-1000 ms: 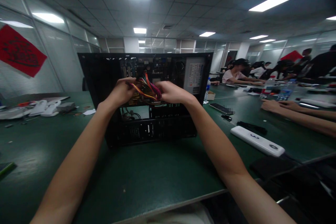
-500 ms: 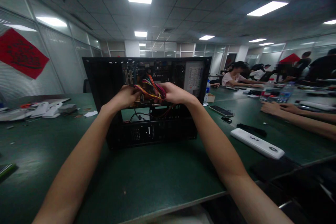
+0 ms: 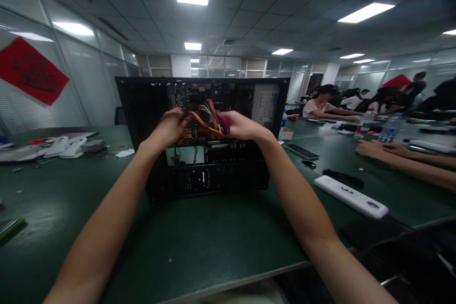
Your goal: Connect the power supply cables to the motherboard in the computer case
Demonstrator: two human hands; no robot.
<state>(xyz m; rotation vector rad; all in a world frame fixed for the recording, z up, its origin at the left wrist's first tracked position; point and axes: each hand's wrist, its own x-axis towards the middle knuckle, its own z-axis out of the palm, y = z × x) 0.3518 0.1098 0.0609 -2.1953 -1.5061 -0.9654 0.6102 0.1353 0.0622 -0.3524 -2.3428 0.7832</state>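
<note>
A black computer case [image 3: 213,180] stands on the green table with its side open towards me. Inside it are a dark motherboard and, at upper right, a power supply [image 3: 262,104] with a label. A bundle of coloured power cables [image 3: 206,121] loops across the opening. My right hand [image 3: 242,125] is closed around the right part of the bundle. My left hand [image 3: 170,126] pinches the left end of the cables near the board; its fingertips are partly hidden. Loose black cables [image 3: 176,156] hang lower in the case.
At right lie a white power bank [image 3: 351,195] marked 3, a black phone [image 3: 302,151] and a dark strap [image 3: 343,178]. Another person's hands [image 3: 374,147] rest near plastic bottles [image 3: 390,128]. Papers and white items [image 3: 66,146] lie at left.
The left hand has risen slightly, and the cables stretch a little more between both hands. The whole view has shifted slightly.
</note>
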